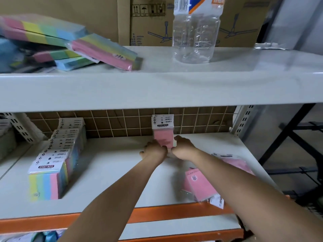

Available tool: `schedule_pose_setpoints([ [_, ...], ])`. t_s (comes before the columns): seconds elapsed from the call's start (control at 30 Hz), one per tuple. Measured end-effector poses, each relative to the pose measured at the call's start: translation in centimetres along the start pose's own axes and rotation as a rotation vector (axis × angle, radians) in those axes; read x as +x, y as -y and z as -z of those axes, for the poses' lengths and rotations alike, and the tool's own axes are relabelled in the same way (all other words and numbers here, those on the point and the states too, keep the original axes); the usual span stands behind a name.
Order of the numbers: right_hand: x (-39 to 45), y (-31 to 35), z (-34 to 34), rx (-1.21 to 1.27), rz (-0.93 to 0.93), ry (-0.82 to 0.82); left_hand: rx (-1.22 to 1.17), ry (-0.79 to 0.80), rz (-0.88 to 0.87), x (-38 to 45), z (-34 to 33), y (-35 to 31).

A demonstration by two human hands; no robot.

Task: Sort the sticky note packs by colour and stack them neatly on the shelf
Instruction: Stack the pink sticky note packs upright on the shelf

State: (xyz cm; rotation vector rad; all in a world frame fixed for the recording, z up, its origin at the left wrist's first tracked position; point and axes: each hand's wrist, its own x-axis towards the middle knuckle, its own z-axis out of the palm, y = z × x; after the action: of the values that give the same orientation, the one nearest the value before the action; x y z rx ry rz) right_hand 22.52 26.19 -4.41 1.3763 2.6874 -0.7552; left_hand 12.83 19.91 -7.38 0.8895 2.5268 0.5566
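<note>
Sticky note packs are spread over two levels of a white shelf (108, 173). At the far left of the upper level lies a loose, tilted heap of multicolour packs (43, 41), the nearest one (104, 51) leaning off it with its pink edge forward. On the lower level, at the left, a tidy row of multicolour packs (56, 161) stands upright one behind another, white "STICKY NOTE" header cards facing front, running back toward the wire grid (122, 123) at the rear. In the middle, a pink pack (163, 135) stands upright close to that grid, its header card on top. The left hand (154, 150) touches its lower left side with fingers curled in against it, and the right hand (183, 145) holds its lower right side in the same way; the pack sits between the two hands. To the right, beside the right forearm, more pink packs (201, 186) lie flat near the orange front edge, another pink one (234, 161) partly hidden behind the arm. On the upper level, right of centre, stands a clear plastic bottle (195, 32), with cardboard boxes (153, 20) behind it.
</note>
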Motion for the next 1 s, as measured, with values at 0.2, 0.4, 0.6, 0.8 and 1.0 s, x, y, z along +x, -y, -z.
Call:
schedule_pose_setpoints([
  [0.2,-2.2,-2.0,3.9,-0.049,-0.024,0.016,-0.049,0.087,-0.089,-4.5,0.3,-2.1],
  [0.4,-5.1,-5.2,6.2,-0.180,-0.062,-0.023,-0.242,0.231,-0.173,-8.8,-1.5,-5.3],
  [0.6,-8.2,-7.7,7.7,-0.246,-0.179,-0.092,-0.272,0.272,-0.239,-11.8,-3.6,-7.6],
  [0.8,-10.6,-10.1,8.8,-0.159,-0.397,-0.094,-0.325,0.271,-0.284,-13.4,-4.0,-9.4],
  [1.0,-11.3,-10.4,8.7,-0.116,-0.400,0.002,-0.361,0.334,-0.293,-13.9,-5.4,-10.3],
])
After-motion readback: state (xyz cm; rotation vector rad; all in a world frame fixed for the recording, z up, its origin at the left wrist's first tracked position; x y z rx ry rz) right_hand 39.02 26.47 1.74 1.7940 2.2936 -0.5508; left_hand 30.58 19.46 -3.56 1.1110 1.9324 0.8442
